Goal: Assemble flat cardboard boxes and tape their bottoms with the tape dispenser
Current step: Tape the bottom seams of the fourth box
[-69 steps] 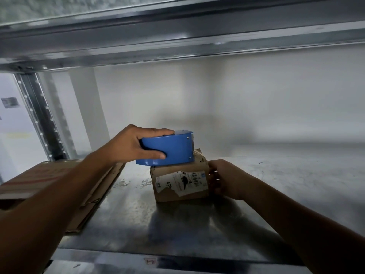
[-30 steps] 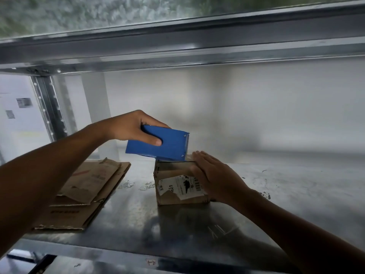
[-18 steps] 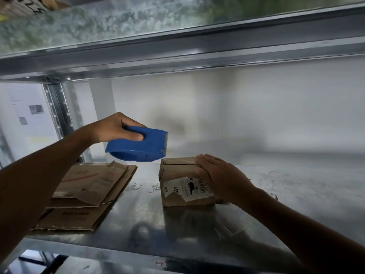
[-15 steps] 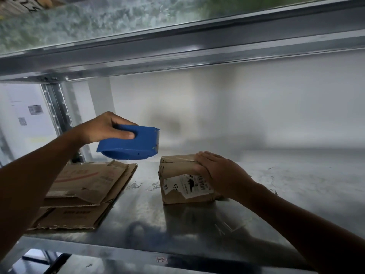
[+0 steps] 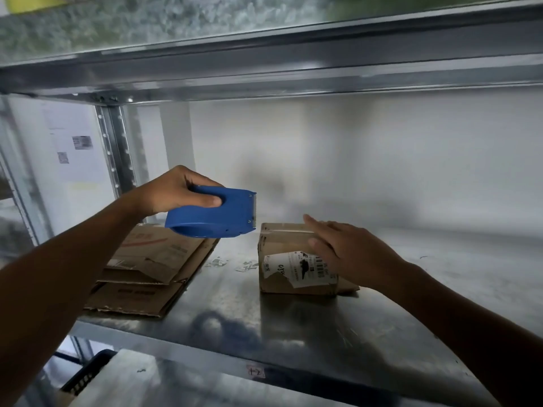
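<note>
A small assembled cardboard box with a torn white label stands on the metal shelf. A strip of tape runs across its top. My right hand lies over the box's top right corner with straight fingers. My left hand grips the blue tape dispenser, held in the air to the left of the box and a little above it, its toothed blade facing the box. Dispenser and box are apart.
A pile of flat cardboard boxes lies on the shelf's left part. Another metal shelf runs close overhead. A steel upright stands at the back left. A dark crate sits below the shelf edge.
My left hand has lifted the dispenser off the box's top and drawn it away to the left. My right hand moved from the box's side onto its top corner.
</note>
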Demonstrator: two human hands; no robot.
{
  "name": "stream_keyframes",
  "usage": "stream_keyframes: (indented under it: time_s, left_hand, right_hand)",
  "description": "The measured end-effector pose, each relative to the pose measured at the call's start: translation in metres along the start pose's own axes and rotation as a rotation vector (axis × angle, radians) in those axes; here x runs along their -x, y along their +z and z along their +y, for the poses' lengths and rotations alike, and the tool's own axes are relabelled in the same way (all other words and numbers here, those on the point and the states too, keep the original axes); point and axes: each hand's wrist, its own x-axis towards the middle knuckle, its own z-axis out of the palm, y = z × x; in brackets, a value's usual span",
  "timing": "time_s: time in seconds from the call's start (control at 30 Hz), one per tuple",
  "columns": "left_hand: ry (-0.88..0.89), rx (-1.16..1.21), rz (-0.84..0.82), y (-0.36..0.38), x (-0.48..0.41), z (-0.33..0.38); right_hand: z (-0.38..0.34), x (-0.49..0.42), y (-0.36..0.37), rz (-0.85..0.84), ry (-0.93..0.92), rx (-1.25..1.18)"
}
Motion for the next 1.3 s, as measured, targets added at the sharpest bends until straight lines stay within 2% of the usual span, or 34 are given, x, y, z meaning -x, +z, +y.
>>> stream_keyframes:
  time_s: [0.2,0.37,0.53,0.8,0.9,1.03,1.3]
  left_hand:
    - [-0.030,0.005,0.025,0.006,0.002,-0.008]
    - [-0.055,0.012,0.027,0.007,0.001,-0.013]
    - [-0.060,-0.011,0.031,0.009,-0.001,-0.016]
    - [-0.072,0.013,0.056,0.005,0.006,-0.025]
    - [-0.080,0.066,0.056,0.004,0.009,-0.029]
    - [-0.089,0.083,0.048,0.000,0.009,-0.033]
    - [-0.065,0.109,-0.022,-0.004,0.000,-0.024]
  right_hand:
    - [-0.003,-0.005,-0.004,-0.041,-0.048,0.061]
    - [-0.010,-0.003,-0.002,-0.051,-0.031,0.014]
    - [-0.021,-0.021,-0.004,-0.027,-0.112,0.068]
    - [-0.045,-0.055,-0.001,-0.187,-0.197,0.104]
    - [-0.041,-0.061,0.005,-0.259,-0.234,0.184]
    - [-0.032,-0.063,0.009,-0.238,-0.286,0.247]
    - [-0.005,-0.066,0.006,-0.270,-0.337,0.212]
